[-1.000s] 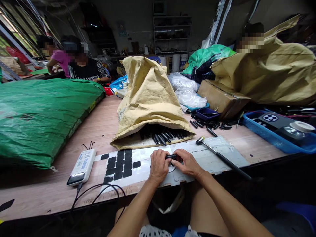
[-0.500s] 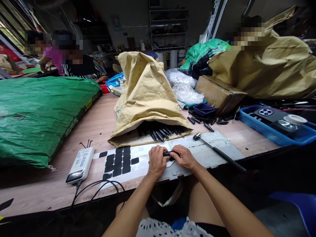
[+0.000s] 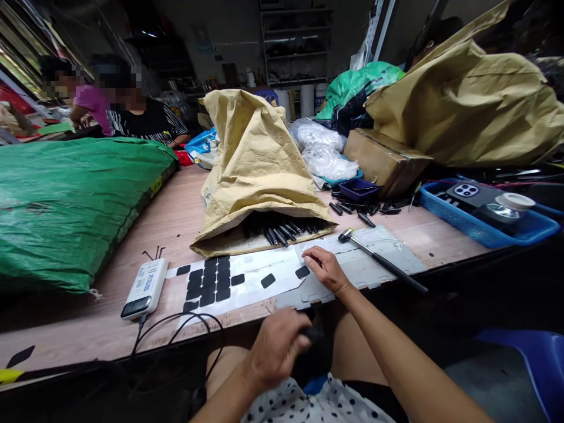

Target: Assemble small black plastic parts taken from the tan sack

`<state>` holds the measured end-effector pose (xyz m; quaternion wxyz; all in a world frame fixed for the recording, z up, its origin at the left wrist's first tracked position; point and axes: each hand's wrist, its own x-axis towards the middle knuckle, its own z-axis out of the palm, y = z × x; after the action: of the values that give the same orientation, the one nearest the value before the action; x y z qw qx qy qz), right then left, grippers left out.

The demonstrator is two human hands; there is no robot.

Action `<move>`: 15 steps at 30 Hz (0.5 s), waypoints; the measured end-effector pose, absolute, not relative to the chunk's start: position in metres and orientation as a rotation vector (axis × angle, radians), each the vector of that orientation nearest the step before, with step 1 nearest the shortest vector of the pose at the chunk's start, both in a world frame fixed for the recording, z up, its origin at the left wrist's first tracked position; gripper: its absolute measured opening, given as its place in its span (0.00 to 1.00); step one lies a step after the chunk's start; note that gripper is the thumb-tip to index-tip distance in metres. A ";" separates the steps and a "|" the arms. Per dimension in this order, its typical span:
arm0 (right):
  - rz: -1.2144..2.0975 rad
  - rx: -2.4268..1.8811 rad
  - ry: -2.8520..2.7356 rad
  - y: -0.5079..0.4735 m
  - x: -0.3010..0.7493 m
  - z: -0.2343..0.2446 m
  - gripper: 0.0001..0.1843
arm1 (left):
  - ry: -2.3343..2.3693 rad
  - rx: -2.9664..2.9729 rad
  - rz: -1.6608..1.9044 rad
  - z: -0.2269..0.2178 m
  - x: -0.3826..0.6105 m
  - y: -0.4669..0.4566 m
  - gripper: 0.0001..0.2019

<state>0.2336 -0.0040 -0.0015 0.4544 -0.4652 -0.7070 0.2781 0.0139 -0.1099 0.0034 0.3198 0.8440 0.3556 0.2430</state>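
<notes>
My left hand (image 3: 282, 343), smeared by motion, is low over my lap in front of the table edge. Its fingers close around a dark piece (image 3: 314, 330), which looks like the black pen-shaped piece held a moment earlier. My right hand (image 3: 325, 268) is above the right part of the white sheet (image 3: 251, 299), fingers curled together; whatever they pinch, if anything, is hidden. Just below its fingertips lies a black rounded square (image 3: 302, 272), with another black square (image 3: 267, 281) to the left. Several more squares (image 3: 209, 283) form rows on the sheet.
A tan sack (image 3: 264, 158) spills several black pen-shaped pieces (image 3: 279, 234). A hammer (image 3: 381, 261) lies at right, beside a blue basket (image 3: 484, 226) holding a phone. At left are a white power bank (image 3: 144, 288) with cables and a green sack (image 3: 79, 205). Two people sit at back left.
My hands have parted. The left drew down and toward me off the table with the dark piece; the right stayed over the sheet. Two black squares, formerly hidden by the hands, now show.
</notes>
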 end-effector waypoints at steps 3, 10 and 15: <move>0.688 -1.161 -1.761 -0.003 0.232 -0.003 0.08 | 1.260 2.006 0.344 -0.041 0.005 -0.143 0.13; 0.660 -1.176 -1.792 -0.002 0.232 -0.003 0.08 | 1.789 1.363 -0.131 -0.090 0.029 -0.107 0.20; 0.654 -1.171 -1.801 -0.001 0.232 -0.004 0.07 | 1.539 1.596 0.012 -0.047 0.037 -0.117 0.12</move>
<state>0.2320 -0.0013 -0.0038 0.4330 -0.4700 -0.7230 0.2626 0.0366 -0.1165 -0.0465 0.4462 0.6442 0.6212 0.0050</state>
